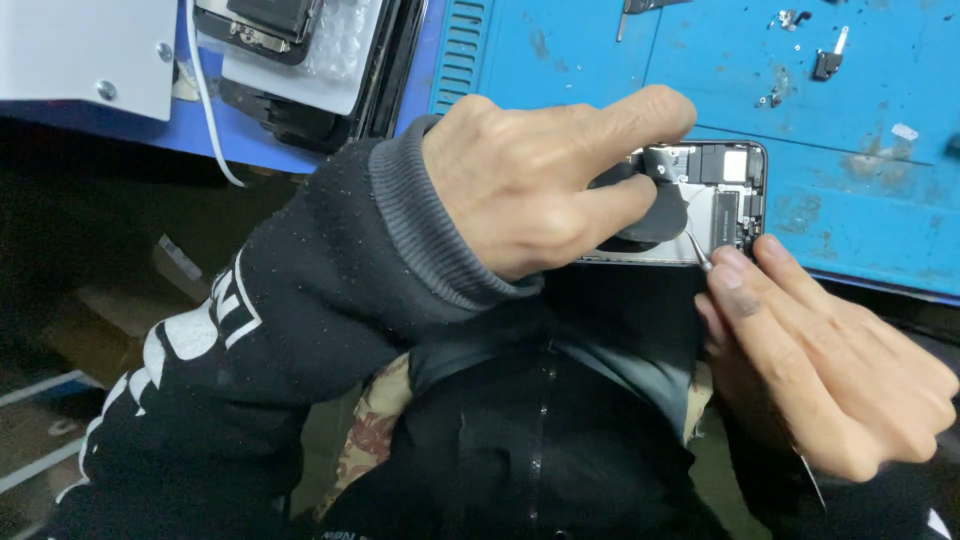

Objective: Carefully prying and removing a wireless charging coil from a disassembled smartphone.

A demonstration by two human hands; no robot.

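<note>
Worktop mat point(600, 60), blue, carries the opened phone point(725, 195) at its near edge. We note our left hand point(530, 185) pressing fingers flat on it, apparently steadying; right hand point(820, 350) pinches tweezers point(697, 250) beside its lower edge.

Blue mat point(850, 190) open beyond opened phone point(735, 195), left hand point(530, 185) covering its near half, small parts point(828, 62) farther back

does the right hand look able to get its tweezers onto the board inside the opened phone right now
Probably yes. The right hand already has the tweezers tip at the opened phone, and its board side lies uncovered; the left hand covers only the other part.
</note>
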